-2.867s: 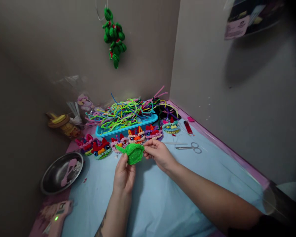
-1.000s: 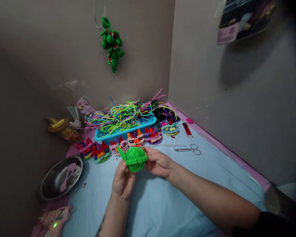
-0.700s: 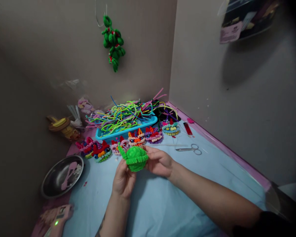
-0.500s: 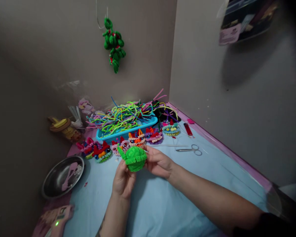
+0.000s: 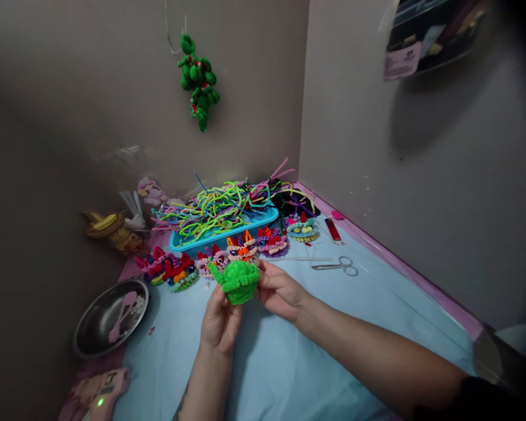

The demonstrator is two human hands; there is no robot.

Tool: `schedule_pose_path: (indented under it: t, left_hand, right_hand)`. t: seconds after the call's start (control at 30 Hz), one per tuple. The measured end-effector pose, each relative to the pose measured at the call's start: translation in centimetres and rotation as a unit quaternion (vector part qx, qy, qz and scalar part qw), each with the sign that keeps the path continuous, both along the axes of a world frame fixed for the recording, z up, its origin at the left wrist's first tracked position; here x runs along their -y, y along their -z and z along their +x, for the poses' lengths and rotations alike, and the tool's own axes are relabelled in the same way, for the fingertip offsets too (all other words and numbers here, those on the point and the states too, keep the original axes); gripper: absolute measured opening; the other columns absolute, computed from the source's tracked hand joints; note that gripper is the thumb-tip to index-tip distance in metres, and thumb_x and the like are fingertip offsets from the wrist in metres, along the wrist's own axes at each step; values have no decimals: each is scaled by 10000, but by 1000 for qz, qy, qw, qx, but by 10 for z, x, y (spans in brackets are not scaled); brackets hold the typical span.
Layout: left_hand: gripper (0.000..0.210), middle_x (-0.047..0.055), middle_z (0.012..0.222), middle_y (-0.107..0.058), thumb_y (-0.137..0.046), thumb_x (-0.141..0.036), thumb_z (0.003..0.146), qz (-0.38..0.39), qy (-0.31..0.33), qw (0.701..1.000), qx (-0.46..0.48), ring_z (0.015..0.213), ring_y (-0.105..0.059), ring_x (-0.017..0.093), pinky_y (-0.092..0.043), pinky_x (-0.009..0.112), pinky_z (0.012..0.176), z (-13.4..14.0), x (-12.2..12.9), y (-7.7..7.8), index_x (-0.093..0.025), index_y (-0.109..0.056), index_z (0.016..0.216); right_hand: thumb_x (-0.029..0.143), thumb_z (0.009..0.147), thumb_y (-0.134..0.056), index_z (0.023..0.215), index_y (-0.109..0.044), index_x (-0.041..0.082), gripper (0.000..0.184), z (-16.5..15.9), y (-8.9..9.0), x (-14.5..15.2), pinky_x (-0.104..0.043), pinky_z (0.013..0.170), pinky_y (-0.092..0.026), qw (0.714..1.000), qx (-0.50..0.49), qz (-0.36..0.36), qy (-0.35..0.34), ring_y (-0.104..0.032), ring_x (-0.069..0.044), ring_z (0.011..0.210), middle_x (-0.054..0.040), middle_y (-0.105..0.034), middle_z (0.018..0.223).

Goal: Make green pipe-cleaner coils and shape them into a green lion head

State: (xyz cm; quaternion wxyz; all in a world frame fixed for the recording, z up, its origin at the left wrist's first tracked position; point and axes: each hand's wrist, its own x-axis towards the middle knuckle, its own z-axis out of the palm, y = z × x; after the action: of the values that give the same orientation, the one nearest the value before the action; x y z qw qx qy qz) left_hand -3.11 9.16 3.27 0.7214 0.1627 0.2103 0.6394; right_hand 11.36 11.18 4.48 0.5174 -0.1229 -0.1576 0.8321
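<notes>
Between my two hands is a rounded, bright green piece of bent pipe cleaner (image 5: 239,283), with a ridged band across it and a short stem sticking up at its left. My left hand (image 5: 220,318) is closed on its lower left side. At its right edge, my right hand (image 5: 278,289) grips it with thumb and fingers; some fingertips are hidden behind it. Just beyond lies a row of several colourful pipe-cleaner figures with eyes, among them an orange one (image 5: 242,246) and a red one (image 5: 180,270).
A blue tray (image 5: 221,238) heaped with loose pipe cleaners (image 5: 219,207) stands at the back. Scissors (image 5: 337,266) and a red lighter (image 5: 332,229) lie to the right. At left are a metal bowl (image 5: 100,345) and a pink device (image 5: 114,380). A green bundle (image 5: 199,79) hangs on the wall.
The view has shifted slightly. Both hands keep hold of the green pipe-cleaner piece, almost unmoved.
</notes>
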Motion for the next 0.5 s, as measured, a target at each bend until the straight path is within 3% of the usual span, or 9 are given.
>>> schedule_pose_path:
  t: [0.23,0.37,0.5]
  left_hand:
    - [212,48,856,-750,-723,-96,684,-3,-24,998,-54,783,-709,156,-570,173,689,5,3,-11,-142,-703,890]
    - [228,41,825,-747,-769,-129,640,8,-16,998,-57,787,-706,155,-564,163,688,3,3,-14,-145,-704,858]
    - [197,11,801,-738,-746,-133,651,13,-14,999,-45,765,-704,143,-562,173,700,-3,5,-8,-169,-693,837]
  right_hand:
    - [164,665,-772,921,-559,173,333,7,3,-4,-188,541,-474,999,33,-10,-36,-619,-100,628,16,-653,753]
    - [159,616,-816,918,-549,172,403,8,3,-4,-186,534,-465,998,52,-3,-43,-618,-99,617,21,-651,743]
    - [136,537,-865,912,-539,182,499,9,-4,3,-215,637,-492,997,62,30,-42,-642,-111,690,18,-665,773]
